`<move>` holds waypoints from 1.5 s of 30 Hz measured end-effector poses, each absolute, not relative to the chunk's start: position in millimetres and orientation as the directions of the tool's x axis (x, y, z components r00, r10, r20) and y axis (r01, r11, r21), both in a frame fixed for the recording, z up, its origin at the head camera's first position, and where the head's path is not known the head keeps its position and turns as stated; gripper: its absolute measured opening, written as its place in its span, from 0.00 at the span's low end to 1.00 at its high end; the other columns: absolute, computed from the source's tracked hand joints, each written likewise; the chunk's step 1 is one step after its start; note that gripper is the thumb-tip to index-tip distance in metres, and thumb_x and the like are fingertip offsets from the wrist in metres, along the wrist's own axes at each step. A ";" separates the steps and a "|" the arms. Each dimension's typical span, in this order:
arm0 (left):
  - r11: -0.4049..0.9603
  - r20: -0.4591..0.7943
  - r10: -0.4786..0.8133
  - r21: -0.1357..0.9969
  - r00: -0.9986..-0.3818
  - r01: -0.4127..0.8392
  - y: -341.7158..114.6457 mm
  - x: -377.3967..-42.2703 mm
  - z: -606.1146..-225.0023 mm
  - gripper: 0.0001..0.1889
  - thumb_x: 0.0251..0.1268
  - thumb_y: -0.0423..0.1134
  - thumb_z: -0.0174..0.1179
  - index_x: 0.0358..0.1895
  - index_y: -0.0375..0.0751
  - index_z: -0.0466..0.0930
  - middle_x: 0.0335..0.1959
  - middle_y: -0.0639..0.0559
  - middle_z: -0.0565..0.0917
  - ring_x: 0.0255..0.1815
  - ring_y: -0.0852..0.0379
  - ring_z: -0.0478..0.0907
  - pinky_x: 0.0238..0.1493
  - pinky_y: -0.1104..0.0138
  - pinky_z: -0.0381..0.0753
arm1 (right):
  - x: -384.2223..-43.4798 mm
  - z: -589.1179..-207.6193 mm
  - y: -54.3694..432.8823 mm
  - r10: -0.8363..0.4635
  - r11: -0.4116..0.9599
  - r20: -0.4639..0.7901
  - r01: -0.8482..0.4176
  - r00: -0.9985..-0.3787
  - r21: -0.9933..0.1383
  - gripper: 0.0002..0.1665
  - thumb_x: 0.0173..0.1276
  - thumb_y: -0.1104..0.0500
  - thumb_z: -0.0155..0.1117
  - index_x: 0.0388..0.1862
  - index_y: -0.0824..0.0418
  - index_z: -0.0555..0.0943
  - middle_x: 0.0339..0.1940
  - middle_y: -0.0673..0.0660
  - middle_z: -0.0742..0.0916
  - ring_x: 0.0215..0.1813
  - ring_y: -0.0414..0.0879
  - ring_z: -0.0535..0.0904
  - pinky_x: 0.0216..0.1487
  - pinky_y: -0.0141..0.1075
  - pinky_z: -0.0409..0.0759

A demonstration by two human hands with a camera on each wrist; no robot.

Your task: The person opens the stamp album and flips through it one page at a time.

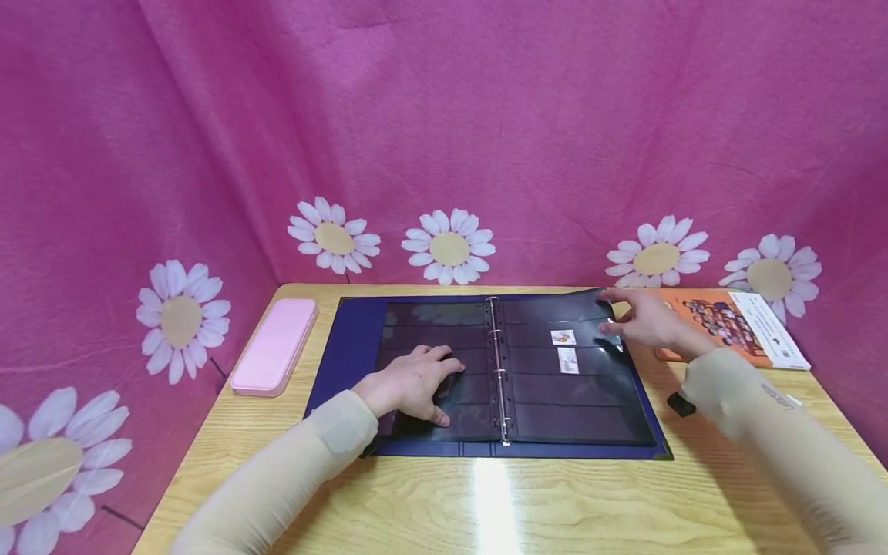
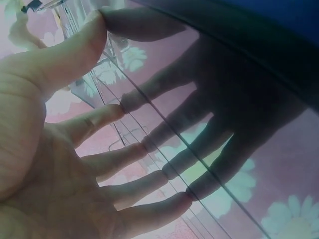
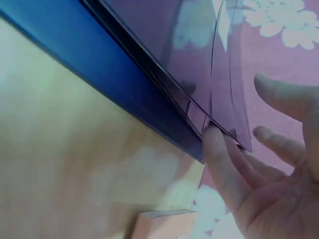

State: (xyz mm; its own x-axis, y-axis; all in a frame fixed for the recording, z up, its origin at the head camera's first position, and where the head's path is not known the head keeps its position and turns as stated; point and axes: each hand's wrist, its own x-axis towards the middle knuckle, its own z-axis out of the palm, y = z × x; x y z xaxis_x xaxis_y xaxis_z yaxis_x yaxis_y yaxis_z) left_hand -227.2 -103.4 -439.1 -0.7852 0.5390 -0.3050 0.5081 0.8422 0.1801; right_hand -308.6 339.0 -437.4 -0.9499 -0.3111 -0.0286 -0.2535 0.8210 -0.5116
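A blue ring binder (image 1: pixel 350 339) lies open on the table, with clear-pocketed dark pages. My left hand (image 1: pixel 416 383) rests on the left page (image 1: pixel 472 339), fingers spread; in the left wrist view its fingertips (image 2: pixel 182 199) meet their reflection on the glossy sheet. My right hand (image 1: pixel 645 317) is at the far outer corner of the right page (image 1: pixel 555 424). That corner is raised off the cover, and in the right wrist view a fingertip (image 3: pixel 214 134) touches the page's edge while other digits stand apart. Two small stamps (image 1: pixel 563 337) sit in the right page's pockets.
A pink case (image 1: pixel 274 347) lies left of the binder. To the right is an orange book or box (image 1: pixel 721 327) with a white strip, partly behind my right arm. Metal rings (image 1: pixel 498 374) run down the binder's middle. A pink flowered curtain (image 1: pixel 444 139) hangs behind the table.
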 end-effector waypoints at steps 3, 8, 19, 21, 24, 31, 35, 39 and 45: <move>0.841 -0.304 0.540 0.169 -0.785 0.514 -103.9 -226.9 -438.9 0.49 0.62 0.58 0.84 0.85 0.59 0.71 0.92 0.45 0.64 0.89 0.38 0.65 0.84 0.41 0.77 | -292.1 -437.2 341.3 -0.320 0.791 -0.069 -0.227 -0.945 -0.568 0.44 0.74 0.52 0.81 0.81 0.69 0.74 0.74 0.80 0.83 0.50 0.54 0.93 0.38 0.35 0.84; 0.841 -0.303 0.541 0.163 -0.785 0.516 -105.1 -226.3 -439.2 0.49 0.62 0.59 0.83 0.86 0.59 0.71 0.92 0.45 0.64 0.90 0.38 0.64 0.84 0.41 0.76 | -272.9 -436.5 343.5 -0.317 0.715 -0.101 -0.167 -0.943 -0.679 0.41 0.75 0.58 0.80 0.79 0.75 0.75 0.76 0.82 0.80 0.47 0.42 0.91 0.40 0.33 0.88; 0.843 -0.303 0.537 0.165 -0.787 0.512 -105.9 -226.2 -437.5 0.49 0.62 0.58 0.83 0.86 0.59 0.70 0.92 0.46 0.64 0.90 0.38 0.64 0.85 0.40 0.76 | -260.3 -427.6 345.3 -0.254 0.616 -0.142 -0.047 -0.957 -0.786 0.37 0.79 0.58 0.75 0.81 0.70 0.76 0.73 0.73 0.85 0.37 0.31 0.84 0.38 0.32 0.85; 0.842 -0.303 0.540 0.167 -0.785 0.514 -106.0 -226.5 -437.7 0.49 0.63 0.58 0.83 0.86 0.59 0.70 0.92 0.46 0.64 0.90 0.38 0.64 0.85 0.41 0.75 | -259.6 -422.4 344.5 -0.246 0.599 -0.155 -0.024 -0.957 -0.800 0.38 0.80 0.57 0.74 0.83 0.68 0.75 0.76 0.72 0.84 0.40 0.28 0.85 0.40 0.32 0.87; 0.838 -0.303 0.546 0.169 -0.781 0.519 -106.1 -226.8 -438.0 0.49 0.63 0.58 0.83 0.86 0.58 0.70 0.92 0.45 0.64 0.90 0.38 0.64 0.85 0.42 0.75 | -257.8 -412.4 344.1 -0.238 0.566 -0.150 -0.011 -0.960 -0.825 0.39 0.81 0.57 0.73 0.84 0.67 0.73 0.79 0.62 0.84 0.47 0.25 0.87 0.45 0.31 0.90; 0.836 -0.300 0.548 0.167 -0.781 0.522 -106.7 -227.8 -439.2 0.50 0.63 0.59 0.83 0.87 0.58 0.69 0.92 0.45 0.64 0.90 0.38 0.64 0.85 0.41 0.76 | -258.1 -393.4 337.9 -0.253 0.355 -0.005 -0.088 -0.967 -0.931 0.27 0.79 0.67 0.72 0.74 0.56 0.85 0.58 0.22 0.88 0.51 0.26 0.89 0.44 0.31 0.93; 0.838 -0.298 0.545 0.164 -0.784 0.520 -106.7 -228.3 -440.1 0.50 0.63 0.59 0.83 0.87 0.58 0.70 0.92 0.46 0.64 0.90 0.38 0.64 0.85 0.41 0.76 | -258.9 -384.9 331.9 -0.256 0.238 0.020 -0.083 -0.966 -0.968 0.25 0.80 0.69 0.70 0.68 0.48 0.90 0.59 0.27 0.90 0.50 0.29 0.89 0.44 0.31 0.93; 0.839 -0.298 0.544 0.162 -0.784 0.520 -106.2 -228.3 -441.2 0.50 0.63 0.59 0.83 0.87 0.58 0.69 0.93 0.46 0.63 0.91 0.38 0.63 0.85 0.41 0.76 | -258.6 -378.1 325.3 -0.262 0.114 0.010 -0.041 -0.965 -0.993 0.24 0.81 0.70 0.67 0.66 0.47 0.91 0.60 0.31 0.92 0.53 0.31 0.87 0.43 0.29 0.90; 0.839 -0.304 0.543 0.161 -0.783 0.519 -105.4 -226.9 -442.1 0.50 0.63 0.59 0.82 0.87 0.59 0.69 0.93 0.46 0.63 0.91 0.38 0.62 0.85 0.42 0.75 | -257.2 -370.4 312.3 -0.263 -0.018 -0.003 0.008 -0.965 -1.000 0.24 0.82 0.71 0.65 0.64 0.47 0.92 0.60 0.37 0.92 0.56 0.33 0.85 0.41 0.27 0.88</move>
State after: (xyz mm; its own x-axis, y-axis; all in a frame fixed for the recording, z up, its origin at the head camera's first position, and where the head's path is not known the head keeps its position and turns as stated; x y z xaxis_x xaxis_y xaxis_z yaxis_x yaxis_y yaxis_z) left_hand -226.9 -105.4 -442.1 -0.7831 0.5426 -0.3037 0.5192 0.8394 0.1610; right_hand -257.2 312.3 -370.4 -0.9648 -0.2628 -0.0030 0.0081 -0.0185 -0.9998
